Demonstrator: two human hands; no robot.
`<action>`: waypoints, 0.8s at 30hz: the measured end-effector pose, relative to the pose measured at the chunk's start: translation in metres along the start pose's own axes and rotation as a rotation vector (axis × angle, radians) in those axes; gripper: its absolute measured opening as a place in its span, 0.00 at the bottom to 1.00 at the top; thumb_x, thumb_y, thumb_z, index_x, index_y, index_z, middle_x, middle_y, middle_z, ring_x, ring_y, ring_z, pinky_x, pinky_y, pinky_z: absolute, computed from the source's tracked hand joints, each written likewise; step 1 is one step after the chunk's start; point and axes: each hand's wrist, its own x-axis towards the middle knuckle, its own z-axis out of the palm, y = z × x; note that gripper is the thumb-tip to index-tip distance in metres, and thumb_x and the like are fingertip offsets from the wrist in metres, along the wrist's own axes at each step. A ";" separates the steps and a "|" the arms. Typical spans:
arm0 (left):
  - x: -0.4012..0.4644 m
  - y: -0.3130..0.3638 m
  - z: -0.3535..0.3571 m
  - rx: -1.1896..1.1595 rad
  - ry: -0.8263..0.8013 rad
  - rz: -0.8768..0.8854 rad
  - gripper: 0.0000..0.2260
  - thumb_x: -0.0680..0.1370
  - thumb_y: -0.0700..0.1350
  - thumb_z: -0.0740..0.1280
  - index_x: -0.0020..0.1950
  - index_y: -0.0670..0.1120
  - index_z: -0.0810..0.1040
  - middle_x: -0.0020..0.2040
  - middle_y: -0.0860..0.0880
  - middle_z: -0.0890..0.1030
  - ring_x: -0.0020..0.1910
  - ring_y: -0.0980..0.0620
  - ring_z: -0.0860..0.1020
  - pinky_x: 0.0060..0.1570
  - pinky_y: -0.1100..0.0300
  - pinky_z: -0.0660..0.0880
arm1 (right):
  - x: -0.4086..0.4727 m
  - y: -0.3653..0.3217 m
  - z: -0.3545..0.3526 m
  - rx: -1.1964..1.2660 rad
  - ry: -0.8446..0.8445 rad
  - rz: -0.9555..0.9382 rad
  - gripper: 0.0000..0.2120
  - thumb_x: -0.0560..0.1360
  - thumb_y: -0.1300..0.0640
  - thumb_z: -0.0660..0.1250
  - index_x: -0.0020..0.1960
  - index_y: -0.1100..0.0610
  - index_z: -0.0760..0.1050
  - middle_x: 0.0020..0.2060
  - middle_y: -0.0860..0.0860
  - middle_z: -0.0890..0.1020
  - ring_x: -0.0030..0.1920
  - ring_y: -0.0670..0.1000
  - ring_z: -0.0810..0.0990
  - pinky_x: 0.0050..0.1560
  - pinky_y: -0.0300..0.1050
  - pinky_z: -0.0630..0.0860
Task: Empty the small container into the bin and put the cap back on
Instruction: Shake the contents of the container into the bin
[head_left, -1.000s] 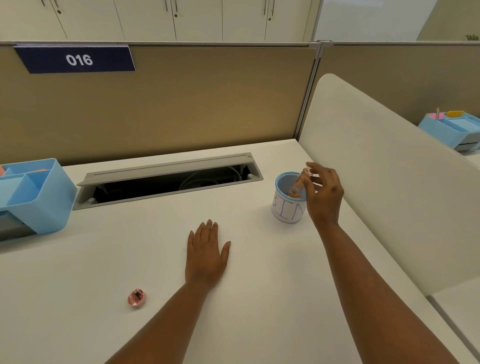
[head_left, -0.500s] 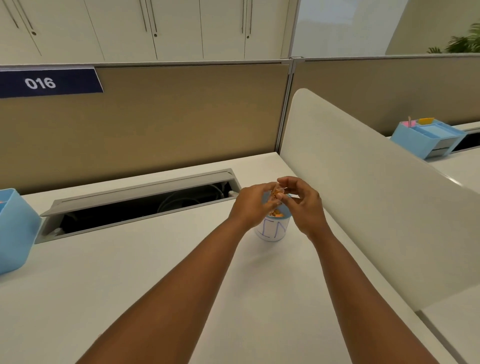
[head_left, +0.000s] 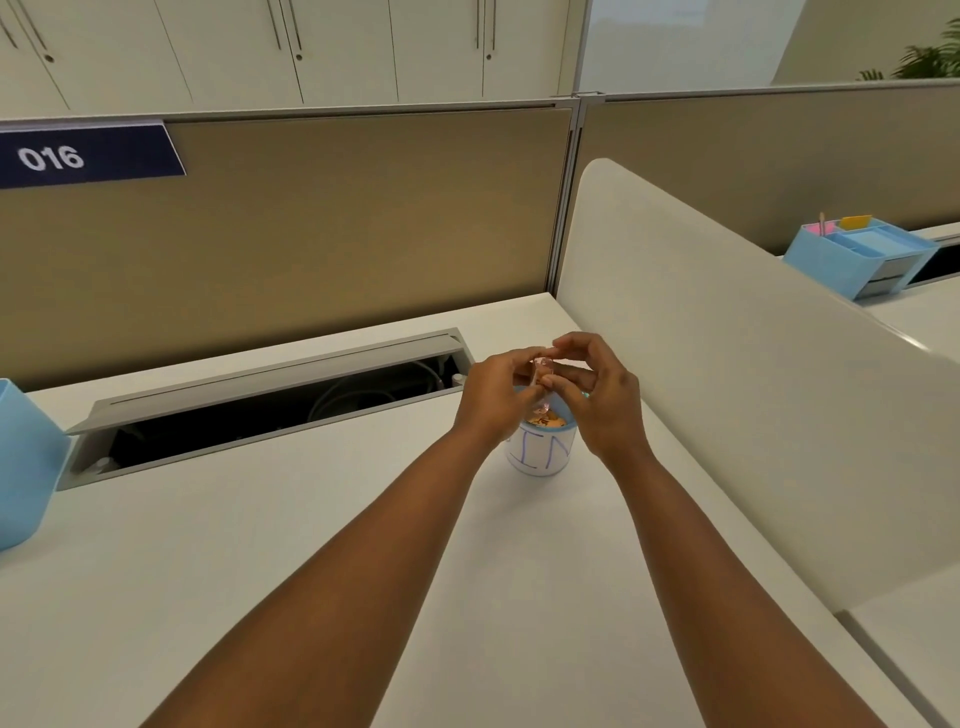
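A small white bin (head_left: 540, 453) with a blue rim and blue handwritten letters stands on the desk near the right divider. Orange bits (head_left: 546, 419) lie inside it. Directly above its mouth, my left hand (head_left: 496, 397) and my right hand (head_left: 602, 402) meet, fingertips pinched together on the small clear container (head_left: 539, 370). A pinkish part shows at its top. My fingers hide most of it, so I cannot tell whether the cap is on. No separate cap is in view on the desk.
A white divider panel (head_left: 727, 395) rises just right of the bin. An open cable slot (head_left: 270, 397) runs along the back of the desk. One blue organiser (head_left: 21, 462) sits at the left edge, another (head_left: 865, 257) on the neighbouring desk.
My left hand left the desk and joined my right hand at the container above the bin. The view tilted up, so the pink cap on the desk dropped out of sight.
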 end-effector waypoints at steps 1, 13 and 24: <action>0.001 -0.001 0.001 -0.007 0.032 -0.019 0.15 0.72 0.39 0.69 0.58 0.44 0.77 0.54 0.41 0.82 0.54 0.46 0.80 0.51 0.59 0.75 | 0.000 0.000 0.001 -0.012 0.006 0.005 0.13 0.72 0.63 0.67 0.55 0.59 0.73 0.49 0.50 0.78 0.48 0.47 0.79 0.44 0.22 0.74; 0.006 0.002 -0.003 -0.400 0.321 -0.304 0.11 0.72 0.42 0.69 0.53 0.47 0.73 0.52 0.44 0.76 0.49 0.45 0.78 0.53 0.49 0.79 | -0.007 0.012 0.002 -0.067 0.057 0.307 0.11 0.71 0.67 0.64 0.50 0.59 0.80 0.56 0.58 0.78 0.57 0.54 0.74 0.51 0.43 0.72; 0.005 -0.003 0.000 -0.467 0.165 -0.360 0.08 0.74 0.43 0.66 0.52 0.49 0.72 0.60 0.38 0.77 0.58 0.40 0.77 0.57 0.46 0.78 | -0.003 0.003 0.000 0.158 -0.283 0.456 0.25 0.59 0.57 0.61 0.56 0.56 0.76 0.56 0.56 0.78 0.53 0.51 0.76 0.44 0.36 0.71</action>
